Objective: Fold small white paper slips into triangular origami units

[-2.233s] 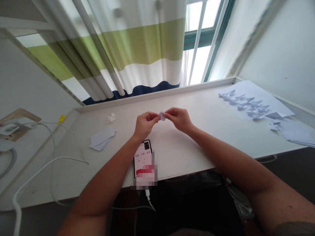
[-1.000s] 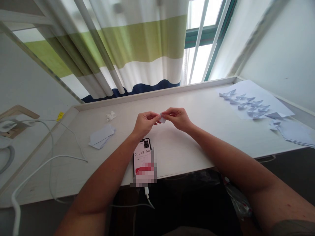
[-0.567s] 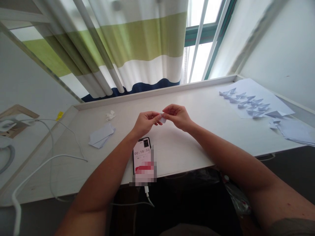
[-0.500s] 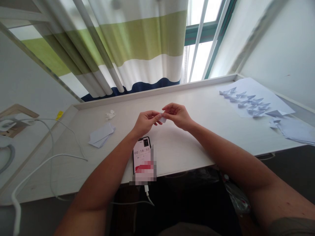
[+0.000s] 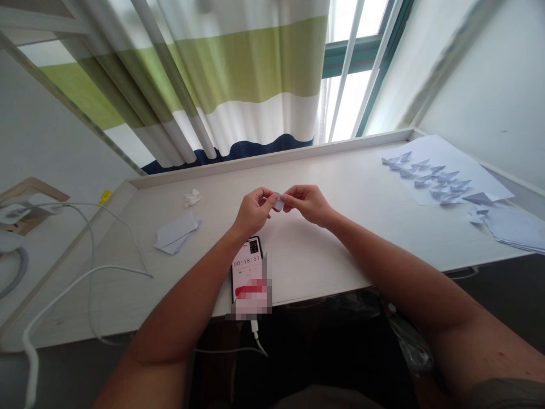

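Note:
Between my two hands is a small folded piece of white paper (image 5: pixel 279 203), held above the middle of the desk. My left hand (image 5: pixel 254 210) pinches its left side with thumb and fingers. From the right, my right hand (image 5: pixel 309 203) closes thumb and fingertips on the other edge. The fingers hide part of the paper, so its exact folded shape cannot be made out. Just below my left wrist lies a phone (image 5: pixel 247 272) with a running timer on its screen, partly blurred out.
Several folded paper pieces (image 5: pixel 438 176) stand on a white sheet (image 5: pixel 477 170) at the right, beside a paper stack (image 5: pixel 517 227). Left are paper slips (image 5: pixel 176 230) and a crumpled tissue (image 5: pixel 192 197). A white cable (image 5: pixel 55 295) crosses the desk's left side.
My right hand's raised fingers have come down and closed on the paper. More of the paper shows between my hands. The view has shifted slightly.

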The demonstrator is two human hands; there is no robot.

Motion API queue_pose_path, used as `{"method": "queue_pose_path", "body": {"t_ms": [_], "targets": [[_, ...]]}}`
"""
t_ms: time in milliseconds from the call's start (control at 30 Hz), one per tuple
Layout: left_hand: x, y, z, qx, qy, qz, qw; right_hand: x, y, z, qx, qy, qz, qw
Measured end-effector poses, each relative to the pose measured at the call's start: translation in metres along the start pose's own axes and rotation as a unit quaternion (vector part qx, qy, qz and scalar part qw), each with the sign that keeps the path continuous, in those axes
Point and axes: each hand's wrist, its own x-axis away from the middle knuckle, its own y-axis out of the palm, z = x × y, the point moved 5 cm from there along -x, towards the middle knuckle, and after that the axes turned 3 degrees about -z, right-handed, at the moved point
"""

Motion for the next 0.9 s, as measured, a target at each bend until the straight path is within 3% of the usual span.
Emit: {"method": "queue_pose_path", "body": {"t_ms": [133, 233, 300, 400, 500, 600, 667, 733, 833, 900], "targets": [[0.004, -0.008, 0.009, -0.076, 0.025, 0.097, 0.992, 0.003, -0.01, -0.006, 0.188, -0.061, 0.077, 0.977], [0.003, 0.0, 0.006, 0.015, -0.026, 0.047, 0.998, 0.009, -0.012, -0.014, 0.307, -0.134, 0.109, 0.936], [0.002, 0.007, 0.004, 0.103, -0.041, 0.013, 0.994, 0.012, -0.007, -0.017, 0.366, -0.175, 0.088, 0.91], [0.001, 0.009, 0.0, 0.178, -0.041, 0.021, 0.983, 0.015, 0.004, -0.018, 0.41, -0.205, 0.038, 0.888], [-0.001, 0.004, -0.004, 0.173, -0.042, 0.023, 0.984, 0.015, 0.003, -0.022, 0.363, -0.21, 0.042, 0.907], [-0.003, -0.001, -0.006, 0.136, -0.04, -0.018, 0.99, 0.01, -0.013, -0.02, 0.22, -0.138, 0.1, 0.961], [-0.003, -0.001, -0.006, 0.121, -0.04, -0.053, 0.99, 0.004, -0.017, -0.012, 0.095, -0.062, 0.06, 0.992], [-0.003, -0.002, -0.006, 0.108, -0.036, -0.071, 0.991, 0.0, -0.014, -0.004, 0.016, 0.003, -0.014, 1.0], [-0.003, -0.003, -0.007, 0.1, -0.036, -0.064, 0.992, 0.0, -0.006, 0.001, -0.034, 0.029, -0.069, 0.997], [-0.003, -0.004, -0.007, 0.105, -0.039, -0.045, 0.993, 0.0, -0.004, 0.002, -0.05, 0.022, -0.053, 0.997]]}}
